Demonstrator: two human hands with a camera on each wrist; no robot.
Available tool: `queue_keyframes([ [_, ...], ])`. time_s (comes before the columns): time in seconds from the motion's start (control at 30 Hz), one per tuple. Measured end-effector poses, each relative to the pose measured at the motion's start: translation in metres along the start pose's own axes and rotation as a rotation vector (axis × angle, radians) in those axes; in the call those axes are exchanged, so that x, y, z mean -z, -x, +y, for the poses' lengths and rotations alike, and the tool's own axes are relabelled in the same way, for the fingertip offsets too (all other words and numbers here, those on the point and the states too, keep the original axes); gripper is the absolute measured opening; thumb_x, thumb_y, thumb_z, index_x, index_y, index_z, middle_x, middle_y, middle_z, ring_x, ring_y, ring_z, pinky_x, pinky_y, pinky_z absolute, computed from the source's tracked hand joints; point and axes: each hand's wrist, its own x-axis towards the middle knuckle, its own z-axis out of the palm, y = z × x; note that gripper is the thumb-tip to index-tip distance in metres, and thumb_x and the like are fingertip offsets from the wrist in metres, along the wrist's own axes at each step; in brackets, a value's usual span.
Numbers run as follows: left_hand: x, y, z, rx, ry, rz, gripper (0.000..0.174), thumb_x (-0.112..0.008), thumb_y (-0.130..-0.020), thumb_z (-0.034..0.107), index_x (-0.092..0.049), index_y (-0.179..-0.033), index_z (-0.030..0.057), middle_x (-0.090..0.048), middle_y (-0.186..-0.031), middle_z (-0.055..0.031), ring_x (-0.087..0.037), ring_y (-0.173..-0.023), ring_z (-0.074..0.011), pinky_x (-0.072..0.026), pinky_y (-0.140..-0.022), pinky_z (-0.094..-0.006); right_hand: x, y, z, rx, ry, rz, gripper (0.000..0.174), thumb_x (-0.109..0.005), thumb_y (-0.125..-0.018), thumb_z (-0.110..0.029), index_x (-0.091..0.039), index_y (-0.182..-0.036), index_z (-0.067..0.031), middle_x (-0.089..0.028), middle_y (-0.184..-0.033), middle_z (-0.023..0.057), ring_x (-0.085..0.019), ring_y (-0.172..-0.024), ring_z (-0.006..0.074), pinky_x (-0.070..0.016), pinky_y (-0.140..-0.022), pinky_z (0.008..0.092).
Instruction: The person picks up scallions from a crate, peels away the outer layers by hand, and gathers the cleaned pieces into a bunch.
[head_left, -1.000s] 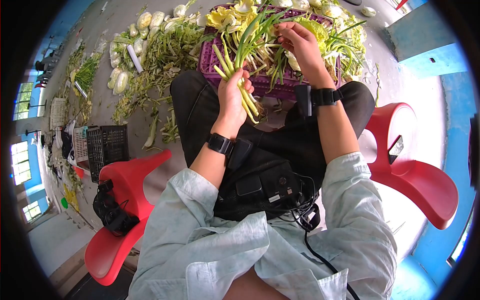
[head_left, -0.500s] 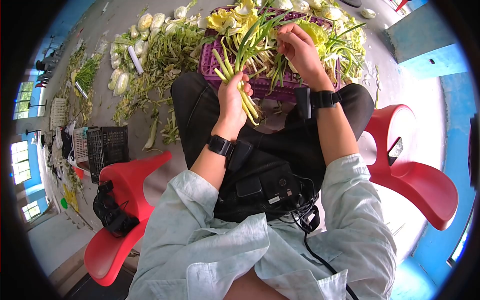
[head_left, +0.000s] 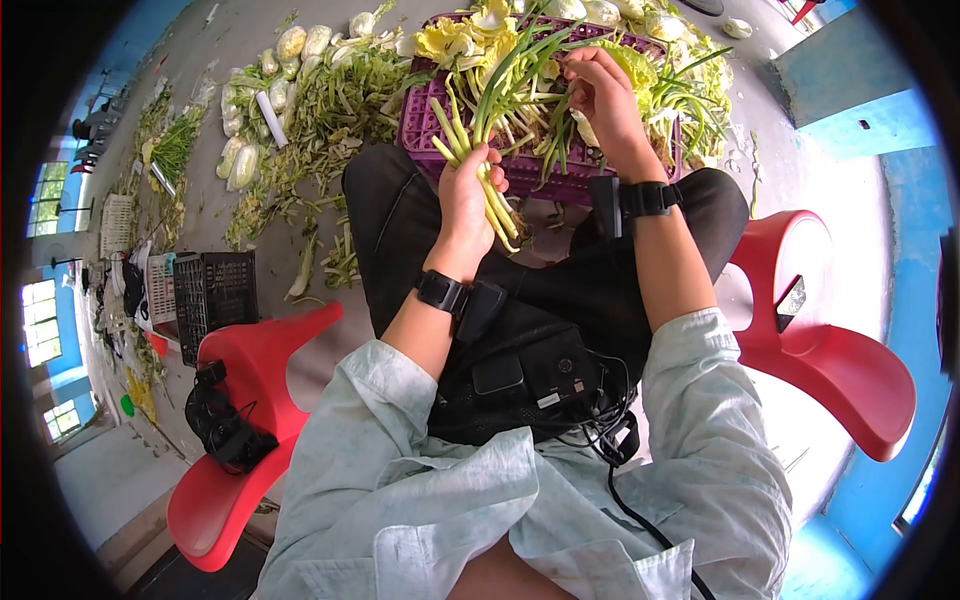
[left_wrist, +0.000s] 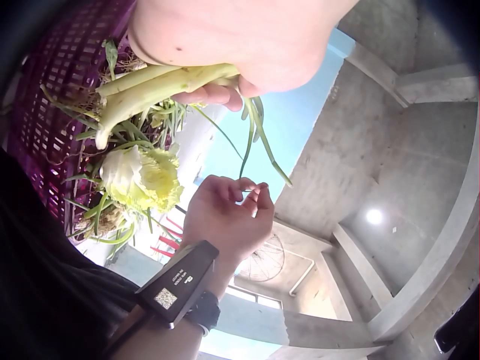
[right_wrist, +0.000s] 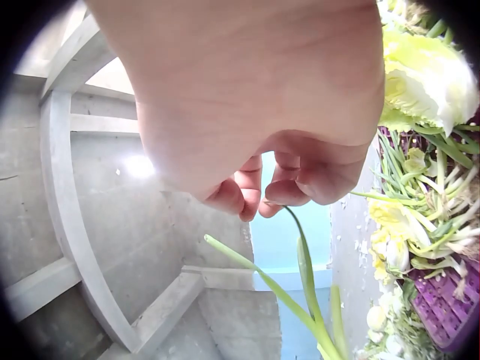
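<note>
My left hand (head_left: 465,200) grips a small bunch of green onions (head_left: 450,128) around its pale stalks. The cut-looking light ends stick out on one side of the fist, and long green leaves fan out ahead over the purple crate (head_left: 416,125). In the left wrist view the thick stalks (left_wrist: 150,88) lie under that hand. Raised to the right, my right hand (head_left: 612,108) has thumb and fingertips together. The right wrist view has them pinching the tip of a thin green leaf (right_wrist: 303,259) that rises from the bunch.
Loose green onions and a yellow-green cabbage leaf (head_left: 440,42) lie on the crate. Trimmed leaves (head_left: 340,110) and whole cabbages (head_left: 242,165) cover the floor at left. Red seats (head_left: 250,370) flank the person; a black crate (head_left: 215,295) stands at left.
My right hand has shifted slightly to the right and toward the body, its fingers closing together more. The left hand keeps its grip on the green onions, almost still.
</note>
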Motion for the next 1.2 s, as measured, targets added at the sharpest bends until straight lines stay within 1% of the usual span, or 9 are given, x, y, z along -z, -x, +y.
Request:
queue_keyframes([
  [0.2, 0.002, -0.001, 0.000, -0.008, -0.005, -0.007, 0.032, -0.059, -0.101, 0.015, -0.060, -0.130, 0.0015, -0.060, -0.090, -0.0016, -0.052, -0.071, -0.0099, -0.0463, -0.066, -0.0265, 0.005, 0.001, -0.006, -0.034, 0.111, 0.169, 0.018, -0.057, -0.099, -0.022, -0.065, -0.096, -0.0057, -0.060, -0.084, -0.0011, -0.046, -0.061, 0.0068, -0.0372, -0.058, 0.0227],
  [0.3, 0.002, -0.001, -0.001, -0.015, -0.011, -0.012, 0.032, -0.059, -0.101, 0.016, -0.060, -0.130, 0.0013, -0.060, -0.091, -0.0019, -0.055, -0.072, -0.0106, -0.0477, -0.067, -0.0270, 0.003, 0.001, -0.003, 0.005, 0.232, 0.144, 0.018, -0.059, -0.099, -0.020, -0.067, -0.097, -0.0052, -0.061, -0.084, -0.0015, -0.046, -0.063, 0.0057, -0.0381, -0.059, 0.0228],
  [0.6, 0.002, -0.002, -0.001, -0.003, -0.026, -0.033, 0.031, -0.059, -0.101, 0.017, -0.061, -0.128, 0.0016, -0.062, -0.090, -0.0035, -0.059, -0.075, -0.0127, -0.0518, -0.068, -0.0286, 0.000, 0.001, 0.014, 0.004, 0.626, -0.199, 0.019, -0.071, -0.091, -0.016, -0.071, -0.104, -0.0025, -0.069, -0.091, 0.0010, -0.059, -0.078, 0.0076, -0.0482, -0.072, 0.0249],
  [0.63, 0.002, -0.002, -0.001, 0.001, -0.031, -0.039, 0.030, -0.060, -0.101, 0.017, -0.062, -0.127, 0.0018, -0.063, -0.090, -0.0038, -0.060, -0.075, -0.0129, -0.0523, -0.069, -0.0288, -0.001, 0.003, 0.016, 0.007, 0.693, -0.244, 0.020, -0.068, -0.096, -0.017, -0.070, -0.109, -0.0029, -0.067, -0.092, -0.0022, -0.058, -0.079, 0.0059, -0.0476, -0.071, 0.0247],
  [0.73, -0.001, -0.001, 0.000, 0.028, -0.066, -0.050, 0.032, -0.061, -0.100, 0.018, -0.062, -0.128, 0.0024, -0.064, -0.091, -0.0041, -0.061, -0.076, -0.0132, -0.0531, -0.070, -0.0284, -0.003, 0.005, 0.022, 0.056, 0.714, -0.322, 0.029, -0.072, -0.090, -0.022, -0.073, -0.111, -0.0024, -0.072, -0.094, 0.0068, -0.064, -0.083, 0.0112, -0.0521, -0.077, 0.0290],
  [0.83, -0.004, 0.001, 0.002, 0.038, -0.080, -0.074, 0.035, -0.062, -0.100, 0.020, -0.061, -0.131, 0.0028, -0.065, -0.092, -0.0040, -0.061, -0.077, -0.0131, -0.0529, -0.070, -0.0276, -0.003, 0.004, 0.024, 0.064, 0.770, -0.339, 0.031, -0.072, -0.090, -0.024, -0.073, -0.112, -0.0031, -0.073, -0.094, 0.0077, -0.066, -0.082, 0.0118, -0.0527, -0.075, 0.0297],
  [0.93, -0.003, 0.002, 0.003, 0.040, -0.078, -0.088, 0.035, -0.062, -0.100, 0.020, -0.061, -0.131, 0.0027, -0.065, -0.092, -0.0037, -0.061, -0.078, -0.0128, -0.0527, -0.070, -0.0276, -0.003, 0.003, 0.020, -0.069, 0.756, -0.312, 0.028, -0.071, -0.091, -0.024, -0.074, -0.108, -0.0029, -0.073, -0.091, 0.0065, -0.066, -0.079, 0.0117, -0.0529, -0.073, 0.0297],
  [1.03, -0.003, 0.001, 0.002, 0.034, -0.059, -0.089, 0.035, -0.061, -0.100, 0.020, -0.061, -0.131, 0.0026, -0.065, -0.092, -0.0033, -0.061, -0.077, -0.0123, -0.0521, -0.070, -0.0276, -0.005, 0.003, 0.020, 0.129, 0.732, -0.182, 0.024, -0.071, -0.090, -0.022, -0.073, -0.104, -0.0027, -0.072, -0.087, 0.0048, -0.064, -0.073, 0.0111, -0.0522, -0.069, 0.0293],
  [1.2, -0.004, 0.000, 0.001, 0.023, -0.013, -0.064, 0.030, -0.061, -0.101, 0.019, -0.064, -0.126, 0.0026, -0.065, -0.088, -0.0027, -0.059, -0.073, -0.0107, -0.0503, -0.066, -0.0262, -0.006, 0.002, 0.015, 0.237, 0.645, -0.113, 0.021, -0.072, -0.091, -0.021, -0.073, -0.101, -0.0023, -0.070, -0.083, 0.0027, -0.061, -0.069, 0.0086, -0.0504, -0.066, 0.0273],
])
